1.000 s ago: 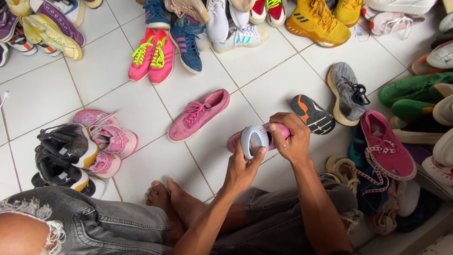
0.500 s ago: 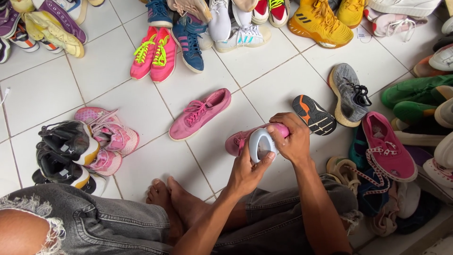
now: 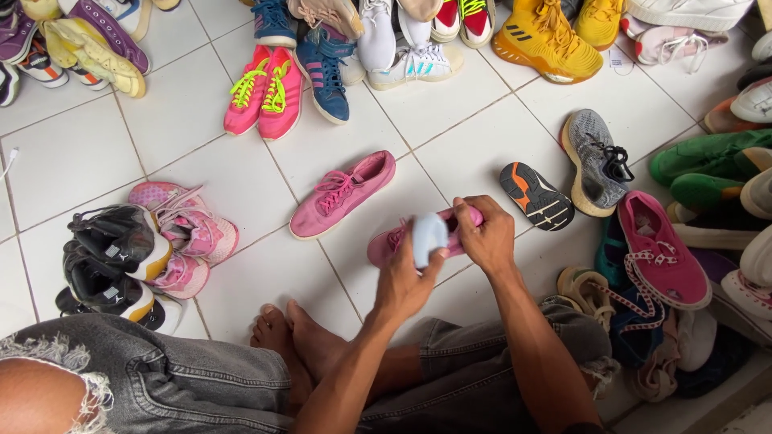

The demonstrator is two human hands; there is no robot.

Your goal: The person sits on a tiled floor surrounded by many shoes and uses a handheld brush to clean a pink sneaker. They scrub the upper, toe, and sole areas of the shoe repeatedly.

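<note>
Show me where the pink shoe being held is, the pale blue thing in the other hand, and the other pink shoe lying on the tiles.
held pink shoe (image 3: 389, 241), head view, on its toe end.
pale blue thing (image 3: 429, 235), head view, on its rounded face.
loose pink shoe (image 3: 342, 194), head view, on its laces.

Pink shoe (image 3: 386, 241) showing in the hands, with a pale blue roll (image 3: 429, 235) against it. Matching pink shoe (image 3: 342, 193) lying on white tiles (image 3: 72, 161) with grey grout. Hot-pink pair (image 3: 264, 95) wearing neon yellow-green laces. Blue sneaker (image 3: 326, 68) carrying pink stripes. Yellow high-top (image 3: 547, 40) showing black stripes. Grey knit shoe (image 3: 597, 161) with cream sole, black laces. Black sole (image 3: 535, 195) showing orange and white marks. Black sneakers (image 3: 108, 257) trimmed in white and gold. Jeans (image 3: 161, 378) looking faded grey.
</note>
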